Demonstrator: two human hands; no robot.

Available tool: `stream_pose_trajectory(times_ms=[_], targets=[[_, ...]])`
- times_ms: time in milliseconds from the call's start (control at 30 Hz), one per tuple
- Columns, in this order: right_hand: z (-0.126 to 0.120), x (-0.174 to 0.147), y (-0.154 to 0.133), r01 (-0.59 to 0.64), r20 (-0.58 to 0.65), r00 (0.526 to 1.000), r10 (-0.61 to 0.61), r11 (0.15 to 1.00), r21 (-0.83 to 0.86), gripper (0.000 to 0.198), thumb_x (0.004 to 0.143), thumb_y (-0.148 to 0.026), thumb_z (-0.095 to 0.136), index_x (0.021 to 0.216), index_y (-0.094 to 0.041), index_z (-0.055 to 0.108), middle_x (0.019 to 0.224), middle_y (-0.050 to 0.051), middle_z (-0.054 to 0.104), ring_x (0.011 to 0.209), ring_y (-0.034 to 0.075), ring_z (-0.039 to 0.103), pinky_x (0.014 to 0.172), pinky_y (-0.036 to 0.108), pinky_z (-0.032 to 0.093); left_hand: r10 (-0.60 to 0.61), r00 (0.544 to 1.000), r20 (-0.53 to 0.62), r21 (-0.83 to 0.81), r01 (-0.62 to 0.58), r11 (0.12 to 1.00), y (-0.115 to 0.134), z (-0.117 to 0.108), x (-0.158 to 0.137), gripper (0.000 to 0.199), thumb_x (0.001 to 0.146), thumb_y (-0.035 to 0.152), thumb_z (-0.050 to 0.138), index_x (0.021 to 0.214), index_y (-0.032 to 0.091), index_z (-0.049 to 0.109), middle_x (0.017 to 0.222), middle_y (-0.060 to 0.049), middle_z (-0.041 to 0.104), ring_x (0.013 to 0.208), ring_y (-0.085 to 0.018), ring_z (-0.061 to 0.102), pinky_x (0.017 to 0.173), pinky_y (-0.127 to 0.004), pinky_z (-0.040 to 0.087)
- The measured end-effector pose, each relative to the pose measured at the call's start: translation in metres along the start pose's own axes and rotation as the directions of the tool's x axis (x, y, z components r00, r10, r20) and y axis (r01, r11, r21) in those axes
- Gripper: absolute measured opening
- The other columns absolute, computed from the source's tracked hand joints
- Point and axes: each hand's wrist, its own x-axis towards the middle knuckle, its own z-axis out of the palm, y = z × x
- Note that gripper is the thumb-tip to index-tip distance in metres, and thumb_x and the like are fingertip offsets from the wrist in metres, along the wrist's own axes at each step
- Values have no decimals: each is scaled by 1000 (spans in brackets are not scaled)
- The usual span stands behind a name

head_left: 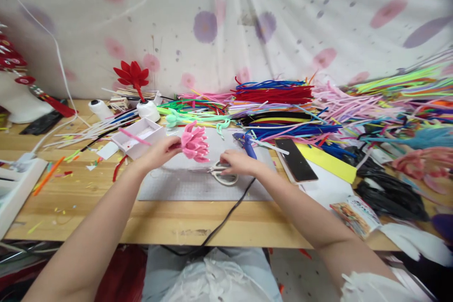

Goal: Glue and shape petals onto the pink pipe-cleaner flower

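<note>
My left hand (162, 150) pinches a pink pipe-cleaner flower (195, 143) at its base, with the petals pointing right. The flower is held over a grey cutting mat (184, 191). To its right, a pair of scissors (228, 180) with pale handles lies on the mat, blades towards the left. The curled fingers of my right hand (238, 162) are at the upper handle loop and partly cover it. Just behind that hand is a blue glue gun (249, 146), and a black cord runs from under my right wrist to the table's front edge.
Bundles of coloured pipe cleaners (274, 94) line the back. A red flower (132, 78) stands in a white bottle (148, 111) behind a white box (138, 137). On the right are a phone (296, 160), yellow card (327, 163) and black plastic bags (389, 193). A power strip (21, 193) sits left.
</note>
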Motion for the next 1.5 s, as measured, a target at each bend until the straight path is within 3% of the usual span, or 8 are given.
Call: stream_pose_trajectory(times_ms=[233, 433, 567, 667, 733, 1000, 1267, 1500], targets=[[6, 1, -16, 17, -13, 1000, -21, 975, -220, 28, 70, -32, 60, 92, -14, 61, 94, 12, 65, 83, 23, 60, 62, 27, 37, -154, 988, 28, 11, 154, 988, -9, -43, -14, 52, 71, 59, 49, 94, 15, 65, 96, -6, 66, 93, -22, 54, 86, -32, 44], [1, -3, -1, -45, -145, 989, 44, 999, -7, 28, 71, -31, 56, 95, -16, 58, 86, 7, 67, 73, 18, 60, 60, 25, 34, -278, 956, 96, -94, 287, 953, -19, -67, -23, 61, 69, 62, 53, 100, 10, 61, 99, -6, 66, 92, -20, 52, 83, -31, 44], [6, 1, 9, -85, -364, 919, 154, 976, 198, 34, 74, -38, 58, 100, -18, 55, 91, 5, 66, 76, 16, 59, 65, 24, 35, -277, 954, 112, -140, 291, 946, -26, -70, -24, 51, 72, 51, 55, 102, 10, 60, 100, -5, 66, 91, -18, 51, 80, -27, 44], [13, 8, 7, -148, -496, 838, 227, 970, 193, 32, 74, -46, 58, 89, -18, 58, 85, 5, 65, 76, 17, 57, 65, 24, 33, -311, 942, 129, -159, 329, 931, -28, -69, -22, 48, 74, 49, 54, 101, 10, 59, 93, -3, 65, 84, -15, 51, 73, -23, 44], [16, 12, 3, -151, -526, 823, 214, 975, 161, 31, 74, -49, 57, 81, -19, 58, 79, 4, 64, 72, 16, 55, 64, 24, 32, -339, 931, 135, -171, 359, 918, -28, -68, -19, 50, 73, 51, 55, 101, 9, 59, 88, -2, 65, 81, -14, 51, 69, -21, 44], [2, 18, -13, -105, -426, 887, 180, 975, 195, 35, 74, -56, 55, 75, -21, 61, 69, 0, 62, 62, 12, 50, 55, 23, 24, -277, 946, 168, -95, 295, 951, -26, -70, -16, 61, 74, 59, 52, 109, 10, 57, 111, -4, 63, 96, -17, 51, 84, -24, 42], [-11, 22, -9, -48, -294, 951, 93, 987, 157, 43, 68, -62, 58, 81, -21, 64, 69, -1, 62, 59, 11, 48, 54, 22, 23, -325, 928, 180, 75, 316, 946, -16, -67, -13, 50, 74, 51, 47, 100, 11, 61, 96, -3, 65, 89, -17, 53, 82, -26, 43], [-11, 19, -6, -36, -304, 949, 84, 987, 160, 41, 68, -61, 59, 72, -20, 64, 62, -1, 59, 57, 10, 45, 53, 23, 22, -328, 932, 155, 169, 303, 938, -3, -64, -7, 41, 71, 49, 47, 92, 20, 67, 90, 0, 65, 86, -20, 55, 76, -25, 45]])
